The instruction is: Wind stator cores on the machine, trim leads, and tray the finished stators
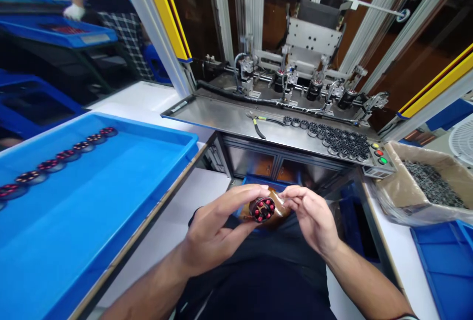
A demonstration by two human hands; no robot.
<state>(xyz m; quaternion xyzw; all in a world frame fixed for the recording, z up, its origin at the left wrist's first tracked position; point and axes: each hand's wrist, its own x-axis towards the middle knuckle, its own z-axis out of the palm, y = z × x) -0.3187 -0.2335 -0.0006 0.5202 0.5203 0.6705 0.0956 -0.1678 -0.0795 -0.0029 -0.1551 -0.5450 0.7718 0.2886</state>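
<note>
My left hand (214, 229) grips a small round wound stator (262, 209), black with red copper coils, between thumb and fingers, in front of my lap. My right hand (314, 216) is curled just to the right of it, its fingertips pinched at the stator's edge. Both hands hover below the steel bench (229, 120) of a machine.
A big blue tray (111, 197) on the left carries a row of finished stators (55, 160). Black ring parts (340, 140) and pliers (258, 123) lie on the steel bench. A lined carton of parts (428, 182) stands at right. Another person's gloved hand (74, 12) shows far left.
</note>
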